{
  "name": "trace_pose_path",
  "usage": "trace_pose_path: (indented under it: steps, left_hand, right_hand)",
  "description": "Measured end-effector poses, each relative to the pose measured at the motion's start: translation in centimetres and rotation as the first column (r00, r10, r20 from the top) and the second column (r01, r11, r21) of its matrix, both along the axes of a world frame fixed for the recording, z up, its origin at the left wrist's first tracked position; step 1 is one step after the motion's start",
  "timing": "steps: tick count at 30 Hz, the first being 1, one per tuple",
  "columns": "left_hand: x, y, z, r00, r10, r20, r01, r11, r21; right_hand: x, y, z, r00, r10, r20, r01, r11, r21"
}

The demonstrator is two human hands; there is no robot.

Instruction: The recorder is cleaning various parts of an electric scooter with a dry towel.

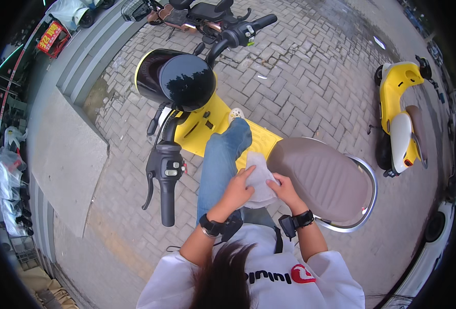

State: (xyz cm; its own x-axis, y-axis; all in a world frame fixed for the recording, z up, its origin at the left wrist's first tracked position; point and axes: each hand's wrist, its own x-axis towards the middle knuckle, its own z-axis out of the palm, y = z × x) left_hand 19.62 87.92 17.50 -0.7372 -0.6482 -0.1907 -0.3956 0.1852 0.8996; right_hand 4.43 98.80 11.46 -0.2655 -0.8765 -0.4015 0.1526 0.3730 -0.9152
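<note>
Between both hands I hold a pale grey cloth, folded or bunched in front of my body. My left hand grips its left side with the index finger laid along the cloth. On the opposite edge, my right hand pinches it with the thumb on top. Beneath and beyond the cloth is a yellow electric scooter's footboard, where one of my feet in a pale clog rests. The scooter's brown padded seat lies just right of my right hand.
The scooter's handlebar grip with brake lever stands left of my leg, below a glossy black front display. Another yellow scooter is parked at right, a brown one ahead. Grey steps and a concrete ramp lie left.
</note>
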Motion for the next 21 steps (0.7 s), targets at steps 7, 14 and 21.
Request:
trace_pose_path:
  steps: [7, 14, 21]
  left_hand:
    - [6.9, -2.8, 15.2, 0.964, 0.250, -0.087, -0.253, 0.778, -0.575]
    - [11.3, -8.4, 14.6, 0.883, 0.468, 0.043, -0.154, 0.374, -0.914]
    - [13.4, -3.9, 7.7, 0.833, 0.550, 0.057, -0.380, 0.644, -0.663]
  right_hand:
    - [4.6, -9.1, 13.2, 0.830, -0.091, -0.550, -0.254, 0.816, -0.519]
    - [10.9, -17.5, 13.5, 0.684, -0.236, -0.691, -0.393, 0.678, -0.621]
    - [12.4, -13.7, 9.3, 0.852, 0.022, -0.524, -0.403, 0.667, -0.627]
